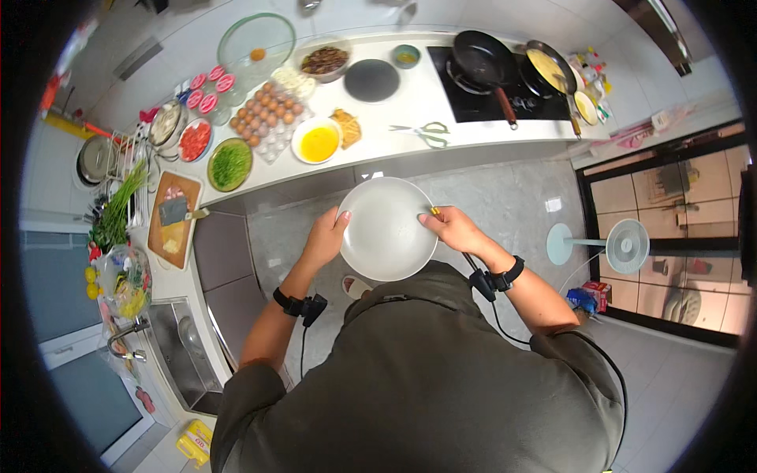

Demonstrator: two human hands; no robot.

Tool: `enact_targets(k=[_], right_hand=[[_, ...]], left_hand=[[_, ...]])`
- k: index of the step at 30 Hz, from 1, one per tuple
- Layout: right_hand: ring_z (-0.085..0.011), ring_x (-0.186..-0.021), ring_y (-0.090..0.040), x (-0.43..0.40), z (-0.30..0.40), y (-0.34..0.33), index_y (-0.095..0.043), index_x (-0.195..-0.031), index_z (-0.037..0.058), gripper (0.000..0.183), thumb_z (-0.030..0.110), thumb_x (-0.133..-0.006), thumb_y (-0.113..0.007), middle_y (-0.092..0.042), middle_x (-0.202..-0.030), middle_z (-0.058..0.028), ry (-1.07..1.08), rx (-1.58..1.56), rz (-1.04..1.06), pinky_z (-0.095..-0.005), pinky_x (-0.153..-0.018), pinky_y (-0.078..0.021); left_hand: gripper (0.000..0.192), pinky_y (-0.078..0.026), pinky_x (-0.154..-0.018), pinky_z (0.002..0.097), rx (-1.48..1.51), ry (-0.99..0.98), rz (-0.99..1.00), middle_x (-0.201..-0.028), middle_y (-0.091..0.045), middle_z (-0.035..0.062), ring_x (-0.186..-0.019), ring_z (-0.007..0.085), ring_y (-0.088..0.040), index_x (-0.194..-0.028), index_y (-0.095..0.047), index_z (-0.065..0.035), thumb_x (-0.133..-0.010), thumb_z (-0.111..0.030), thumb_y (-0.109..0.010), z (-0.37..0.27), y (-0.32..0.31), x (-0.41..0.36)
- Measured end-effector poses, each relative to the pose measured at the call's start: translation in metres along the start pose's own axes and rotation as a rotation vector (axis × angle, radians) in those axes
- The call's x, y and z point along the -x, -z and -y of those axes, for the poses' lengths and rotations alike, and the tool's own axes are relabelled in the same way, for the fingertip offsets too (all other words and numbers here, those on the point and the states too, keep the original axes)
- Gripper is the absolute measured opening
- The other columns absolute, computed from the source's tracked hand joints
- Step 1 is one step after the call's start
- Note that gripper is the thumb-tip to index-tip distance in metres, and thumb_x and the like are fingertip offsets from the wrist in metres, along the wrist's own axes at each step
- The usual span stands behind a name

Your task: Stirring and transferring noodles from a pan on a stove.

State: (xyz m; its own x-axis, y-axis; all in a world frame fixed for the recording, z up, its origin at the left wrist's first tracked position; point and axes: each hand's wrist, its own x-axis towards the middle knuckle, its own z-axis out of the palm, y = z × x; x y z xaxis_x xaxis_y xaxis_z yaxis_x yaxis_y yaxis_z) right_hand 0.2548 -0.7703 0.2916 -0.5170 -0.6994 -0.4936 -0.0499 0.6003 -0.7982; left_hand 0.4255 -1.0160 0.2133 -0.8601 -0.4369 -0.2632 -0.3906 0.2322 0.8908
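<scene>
A round, pale plate or shallow bowl is held level over the floor in front of my body. My left hand grips its left rim, thumb on top. At the right rim my right hand grips it, with a thin dark stick or handle with a gold-coloured band also between the fingers. On the counter ahead stand a white bowl of beaten egg, a tray of brown eggs, a dish of chopped green herbs and green-handled kitchen scissors.
A black frying pan and another pan with yellow food sit on the hob. To the left lie a cutting board with a cleaver and a sink. A fan stands at right.
</scene>
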Motion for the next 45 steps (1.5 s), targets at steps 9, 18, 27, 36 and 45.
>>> enact_targets(k=[9,18,27,36,45], right_hand=[[-0.0114,-0.057,-0.05,0.072,-0.168,0.215,-0.066,-0.09,-0.0012,0.04,0.037,-0.099,-0.057,-0.054,-0.062,-0.0004,-0.176,-0.252,-0.099,-0.0297,-0.055,-0.0425],[-0.0059,-0.048,-0.039,0.167,-0.359,0.428,-0.057,-0.09,0.0043,0.024,0.026,-0.096,-0.062,-0.045,-0.063,0.002,-0.34,-0.658,-0.36,-0.0233,-0.04,-0.0277],[-0.0083,-0.045,-0.038,0.152,-0.525,0.606,-0.049,-0.081,0.0081,0.017,0.017,-0.092,-0.058,-0.045,-0.062,0.0004,-0.382,-0.964,-0.778,-0.0243,-0.037,-0.0265],[-0.0112,-0.042,-0.036,0.043,-0.669,0.826,-0.051,-0.085,0.0065,0.016,0.019,-0.092,-0.058,-0.048,-0.064,-0.005,-0.417,-0.928,-0.928,-0.0253,-0.037,-0.0263],[-0.0112,-0.044,-0.038,-0.075,-0.767,0.995,-0.051,-0.091,0.0062,0.016,0.021,-0.096,-0.056,-0.048,-0.065,-0.0055,-0.404,-0.989,-0.69,-0.0257,-0.037,-0.0268]], left_hand=[[0.031,-0.055,-0.074,0.0317,0.353,0.192,0.549,-0.104,-0.07,0.0058,-0.087,0.0145,-0.066,-0.126,-0.059,-0.0041,-0.097,-0.016,-0.06,-0.131,-0.23,-0.088],[0.032,-0.057,-0.073,0.0308,-0.033,0.048,0.752,-0.103,-0.068,0.0084,-0.092,0.0153,-0.066,-0.13,-0.058,-0.0049,-0.1,-0.015,-0.055,-0.255,-0.515,-0.21],[0.021,-0.061,-0.07,0.0378,0.193,0.056,0.492,-0.097,-0.065,0.0139,-0.086,0.0227,-0.069,-0.118,-0.056,-0.0014,-0.101,-0.014,-0.051,-0.289,-0.642,-0.373],[0.059,-0.052,-0.082,0.0462,-0.666,-0.341,-0.177,-0.106,-0.064,0.0265,-0.095,0.0412,-0.065,-0.129,-0.046,0.0061,-0.093,-0.036,-0.065,-0.374,-0.734,-0.498],[0.031,-0.055,-0.074,0.0511,-0.885,-0.102,-0.188,-0.107,-0.062,0.0256,-0.089,0.0444,-0.066,-0.113,-0.048,-0.0016,-0.09,-0.018,-0.06,-0.405,-0.784,-0.517]])
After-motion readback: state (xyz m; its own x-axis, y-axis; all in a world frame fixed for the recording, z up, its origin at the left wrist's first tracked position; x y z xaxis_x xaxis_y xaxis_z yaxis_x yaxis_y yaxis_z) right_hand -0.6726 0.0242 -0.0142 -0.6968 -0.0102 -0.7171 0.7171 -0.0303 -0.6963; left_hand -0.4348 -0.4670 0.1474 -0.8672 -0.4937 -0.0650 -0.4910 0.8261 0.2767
